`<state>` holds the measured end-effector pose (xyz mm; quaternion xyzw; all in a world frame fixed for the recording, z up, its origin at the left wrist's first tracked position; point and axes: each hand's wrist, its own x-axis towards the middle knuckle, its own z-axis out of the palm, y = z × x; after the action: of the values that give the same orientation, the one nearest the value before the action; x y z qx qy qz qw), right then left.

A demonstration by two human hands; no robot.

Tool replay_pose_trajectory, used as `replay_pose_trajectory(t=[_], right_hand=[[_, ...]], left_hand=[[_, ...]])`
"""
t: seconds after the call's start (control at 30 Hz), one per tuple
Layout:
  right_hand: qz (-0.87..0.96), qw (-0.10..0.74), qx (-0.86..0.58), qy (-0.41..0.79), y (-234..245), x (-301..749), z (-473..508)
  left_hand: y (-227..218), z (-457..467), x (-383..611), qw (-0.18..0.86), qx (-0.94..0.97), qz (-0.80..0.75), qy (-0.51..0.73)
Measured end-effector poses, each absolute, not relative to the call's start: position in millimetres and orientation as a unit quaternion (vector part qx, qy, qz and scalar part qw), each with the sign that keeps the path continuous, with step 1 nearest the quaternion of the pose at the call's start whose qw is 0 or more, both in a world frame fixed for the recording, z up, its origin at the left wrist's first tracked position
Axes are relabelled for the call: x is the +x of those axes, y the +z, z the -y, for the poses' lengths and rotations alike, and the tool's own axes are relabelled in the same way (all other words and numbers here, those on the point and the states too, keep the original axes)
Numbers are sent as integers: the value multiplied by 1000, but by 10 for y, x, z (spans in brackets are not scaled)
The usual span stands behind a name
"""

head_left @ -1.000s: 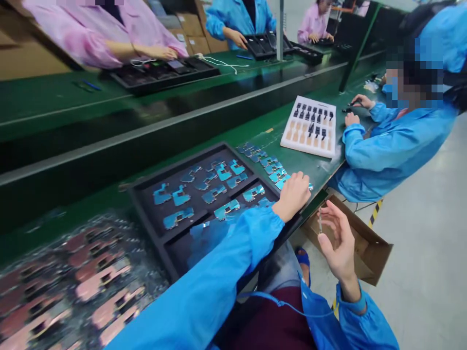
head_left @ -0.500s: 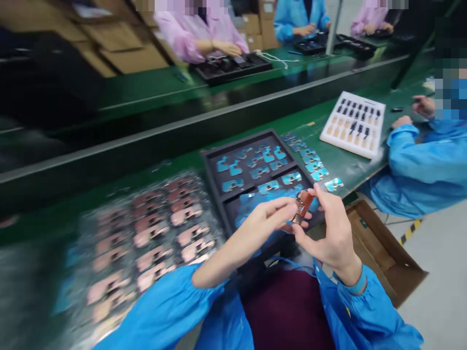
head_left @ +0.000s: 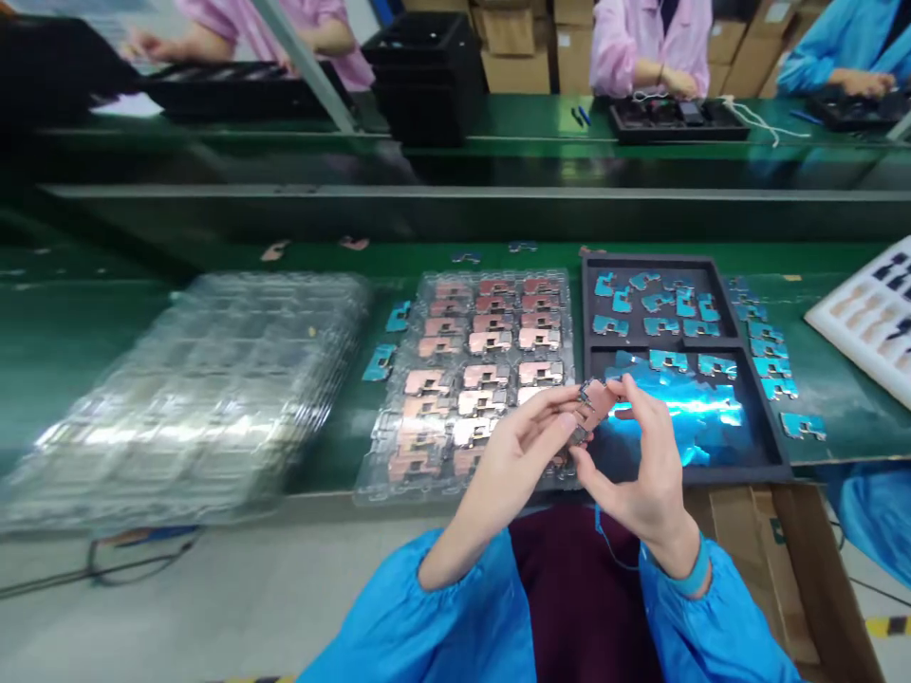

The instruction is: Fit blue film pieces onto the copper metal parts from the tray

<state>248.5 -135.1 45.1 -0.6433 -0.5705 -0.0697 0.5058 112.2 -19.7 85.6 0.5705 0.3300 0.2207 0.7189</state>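
Note:
A small copper-coloured circuit board (head_left: 599, 402) is held up in front of me, above the gap between two trays. My left hand (head_left: 523, 448) pinches its left side between thumb and fingers. The fingertips of my right hand (head_left: 651, 460) are at its right and lower edges, index finger at the top corner and thumb below. Under my left hand lies a clear plastic tray (head_left: 377, 479) with rows of copper-coloured boards. Behind my right hand is a black divided tray (head_left: 772, 455) holding blue-filmed boards in its back section and shiny blue film (head_left: 683, 417) in front.
Stacked clear trays (head_left: 213, 379) stand at the left. Blue-filmed boards (head_left: 771, 366) line the black tray's right side, and a white foam tray (head_left: 846, 332) sits farther right. A cardboard box (head_left: 832, 569) is below the bench edge. Co-workers in pink and blue sleeves sit opposite.
My view has swung left, bringing the stacked clear trays into sight. Both hands keep the board between them, and it is now turned to show more of its copper-coloured face.

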Motion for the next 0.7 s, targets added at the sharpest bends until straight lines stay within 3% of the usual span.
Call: replay_pose_trajectory(t=[0.27, 0.43, 0.7], right_hand=[[642, 488, -580, 119, 409, 2421, 1287], [626, 461, -619, 111, 314, 2394, 1394], [614, 441, -649, 83, 274, 2423, 1437]], left_hand=[[763, 73, 866, 708, 522, -400, 257], [632, 83, 395, 671, 448, -463, 367], [542, -274, -166, 488, 494, -554, 460]])
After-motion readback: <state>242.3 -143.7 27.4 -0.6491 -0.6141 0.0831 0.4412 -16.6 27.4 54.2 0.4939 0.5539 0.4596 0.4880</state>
